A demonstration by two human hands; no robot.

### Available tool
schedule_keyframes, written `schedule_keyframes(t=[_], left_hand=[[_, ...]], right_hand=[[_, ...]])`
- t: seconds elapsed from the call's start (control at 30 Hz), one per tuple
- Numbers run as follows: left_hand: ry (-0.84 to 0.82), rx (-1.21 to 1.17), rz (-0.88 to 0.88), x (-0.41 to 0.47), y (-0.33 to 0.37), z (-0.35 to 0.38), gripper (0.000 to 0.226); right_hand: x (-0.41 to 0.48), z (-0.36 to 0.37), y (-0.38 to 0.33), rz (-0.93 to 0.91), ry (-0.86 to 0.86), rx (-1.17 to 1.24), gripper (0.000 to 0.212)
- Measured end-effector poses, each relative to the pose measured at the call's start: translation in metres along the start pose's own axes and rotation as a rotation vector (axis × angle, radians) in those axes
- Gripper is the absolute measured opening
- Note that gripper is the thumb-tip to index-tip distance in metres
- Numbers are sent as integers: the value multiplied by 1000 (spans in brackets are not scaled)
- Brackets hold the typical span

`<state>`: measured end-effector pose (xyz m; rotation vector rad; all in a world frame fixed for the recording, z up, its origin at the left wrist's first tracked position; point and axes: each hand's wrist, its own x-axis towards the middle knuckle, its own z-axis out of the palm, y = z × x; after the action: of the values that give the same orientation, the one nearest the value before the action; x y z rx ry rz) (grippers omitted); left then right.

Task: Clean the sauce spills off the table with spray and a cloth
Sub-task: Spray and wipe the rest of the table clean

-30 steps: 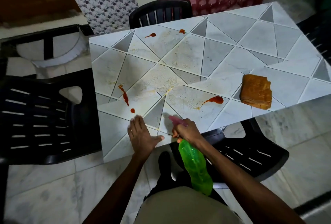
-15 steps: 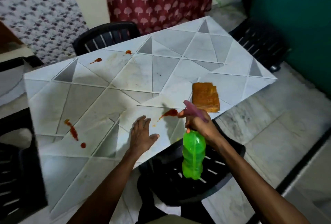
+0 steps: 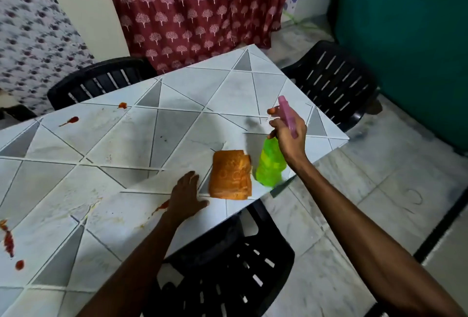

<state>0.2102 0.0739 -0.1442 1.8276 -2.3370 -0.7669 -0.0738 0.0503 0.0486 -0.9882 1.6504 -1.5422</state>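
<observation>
Several sauce spills (image 3: pixel 69 121) dot the table (image 3: pixel 177 124), from far edge to left edge. Right hand (image 3: pixel 288 134) grips the green spray bottle (image 3: pixel 269 164) at its neck, over the near edge by the right corner, likely to park it. Left hand (image 3: pixel 186 195) lies flat, fingers spread, bracing on the near edge just beside the folded orange cloth (image 3: pixel 231 174), probably the next pickup.

open tabletop (image 3: pixel 177 124) behind cloth (image 3: pixel 230 174), chair (image 3: pixel 228 271) tucked against near edge
</observation>
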Motion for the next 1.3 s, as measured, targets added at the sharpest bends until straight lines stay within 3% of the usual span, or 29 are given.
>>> schedule_keyframes(t=[0.27, 0.4, 0.5, 0.57, 0.77, 0.83, 0.9, 0.97, 1.03, 1.1, 1.17, 1.23, 1.3], left_hand=[[-85, 81, 34, 29, 18, -4, 117], [-114, 51, -4, 29, 25, -7, 120], [-98, 24, -20, 28, 27, -9, 120], [-93, 14, -28, 27, 29, -11, 120], [-88, 3, -20, 25, 29, -10, 119], [-86, 1, -20, 25, 28, -9, 118], [-82, 11, -18, 24, 26, -7, 116], [-57, 29, -4, 18, 22, -5, 111], [-18, 45, 0, 9, 20, -4, 104], [8, 73, -2, 1, 17, -2, 97], [15, 110, 5, -8, 13, -1, 92], [14, 126, 25, -17, 3, -1, 88], [4, 102, 15, -25, -13, -2, 85]], right_hand=[[118, -14, 34, -84, 109, -2, 35], [142, -12, 43, -129, 133, -15, 41], [147, -14, 50, -106, 93, -90, 34], [149, -18, 53, -64, 44, -162, 45], [125, -41, 69, 70, 39, -302, 107], [93, -46, 79, 130, 122, -281, 99], [54, -43, 96, 218, 170, -329, 63], [15, -31, 115, 301, 18, -425, 27], [-15, -11, 133, 285, -273, -524, 17], [-37, 13, 143, 129, -559, -735, 35], [-51, 34, 157, -108, -754, -1037, 69], [-60, 48, 168, -234, -788, -1231, 85], [-66, 59, 173, -306, -768, -1329, 75]])
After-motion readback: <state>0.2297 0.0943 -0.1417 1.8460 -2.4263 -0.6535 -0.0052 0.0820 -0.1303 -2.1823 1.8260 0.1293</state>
